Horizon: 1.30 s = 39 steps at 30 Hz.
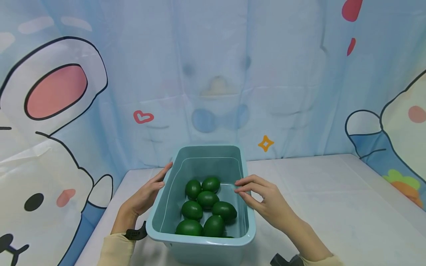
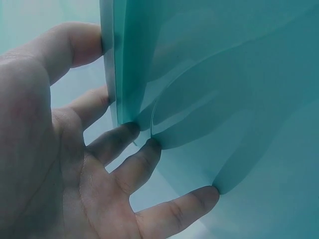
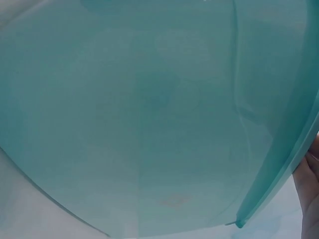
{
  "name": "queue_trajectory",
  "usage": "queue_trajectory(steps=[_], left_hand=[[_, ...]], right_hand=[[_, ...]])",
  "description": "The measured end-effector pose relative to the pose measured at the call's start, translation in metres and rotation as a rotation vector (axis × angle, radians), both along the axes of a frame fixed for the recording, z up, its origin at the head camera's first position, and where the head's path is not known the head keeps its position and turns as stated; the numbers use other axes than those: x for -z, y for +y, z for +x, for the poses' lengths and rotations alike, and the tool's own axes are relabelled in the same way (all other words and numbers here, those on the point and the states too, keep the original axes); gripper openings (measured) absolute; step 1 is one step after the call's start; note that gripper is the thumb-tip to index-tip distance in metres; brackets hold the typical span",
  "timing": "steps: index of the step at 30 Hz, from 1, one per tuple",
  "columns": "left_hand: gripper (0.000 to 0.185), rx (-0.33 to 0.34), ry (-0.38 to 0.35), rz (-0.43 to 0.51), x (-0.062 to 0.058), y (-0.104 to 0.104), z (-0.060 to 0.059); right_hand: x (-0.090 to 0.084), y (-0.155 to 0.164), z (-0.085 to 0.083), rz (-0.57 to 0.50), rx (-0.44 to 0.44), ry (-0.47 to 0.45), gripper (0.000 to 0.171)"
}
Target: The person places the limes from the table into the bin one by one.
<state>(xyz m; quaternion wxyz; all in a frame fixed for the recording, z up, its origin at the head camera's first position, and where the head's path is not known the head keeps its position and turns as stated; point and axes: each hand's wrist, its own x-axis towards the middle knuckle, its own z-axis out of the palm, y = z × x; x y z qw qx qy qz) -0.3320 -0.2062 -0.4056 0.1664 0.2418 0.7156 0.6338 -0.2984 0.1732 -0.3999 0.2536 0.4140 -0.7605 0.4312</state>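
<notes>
A light teal plastic bin (image 1: 201,241) stands before me on the white table, with several glossy dark green, lemon-shaped fruits (image 1: 208,200) inside. My left hand (image 1: 146,195) lies along the bin's left side, its thumb at the rim. Spread, nearly straight fingers touch the outer wall (image 2: 239,114) in the left wrist view. Over the right rim, my right hand (image 1: 266,199) has its fingers loosely extended toward the inside, above the fruits' level, holding no fruit. The right wrist view shows mostly bin wall (image 3: 149,124), with part of that hand (image 3: 310,186) beside the rim.
The white tabletop (image 1: 319,199) extends to the right of the bin. Behind it hangs a pale blue cloth (image 1: 213,48) printed with cartoon animals. A dark wrist strap (image 1: 136,232) is on the left wrist, and a dark device (image 1: 287,261) on the right.
</notes>
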Motion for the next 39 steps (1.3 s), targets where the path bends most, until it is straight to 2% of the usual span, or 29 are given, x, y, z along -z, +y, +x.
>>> queue_trajectory(steps=[5, 10, 16, 21, 25, 28, 31, 35, 39], left_hand=[[0.059, -0.013, 0.008, -0.012, 0.001, 0.001, -0.001], [0.059, -0.029, 0.027, -0.037, 0.001, 0.004, -0.007], [0.058, -0.016, 0.055, -0.070, 0.007, 0.011, -0.015], [0.058, -0.011, 0.081, -0.067, 0.011, 0.016, -0.023], [0.060, -0.024, 0.093, -0.092, 0.008, 0.013, -0.028], [0.060, -0.060, 0.105, -0.157, 0.002, 0.004, -0.026], [0.060, -0.081, 0.153, -0.250, -0.007, -0.002, -0.028], [0.062, -0.136, 0.279, -0.415, -0.031, -0.003, -0.035], [0.068, -0.211, 0.424, -0.591, -0.059, 0.004, -0.044]], right_hand=[[0.002, 0.000, -0.002, 0.023, 0.001, -0.023, 0.025], [0.006, 0.000, -0.008, 0.005, -0.005, -0.014, 0.025], [0.012, 0.002, -0.014, -0.008, 0.007, 0.022, 0.027], [0.014, 0.006, -0.020, 0.049, 0.048, 0.002, 0.025], [0.012, 0.006, -0.028, 0.122, 0.083, -0.024, 0.019], [0.010, 0.001, -0.037, 0.147, 0.074, -0.029, 0.017], [0.005, -0.001, -0.045, 0.158, 0.071, -0.013, 0.016], [-0.013, -0.001, -0.060, 0.213, 0.091, 0.009, 0.019], [-0.036, 0.003, -0.073, 0.290, 0.134, -0.021, 0.030]])
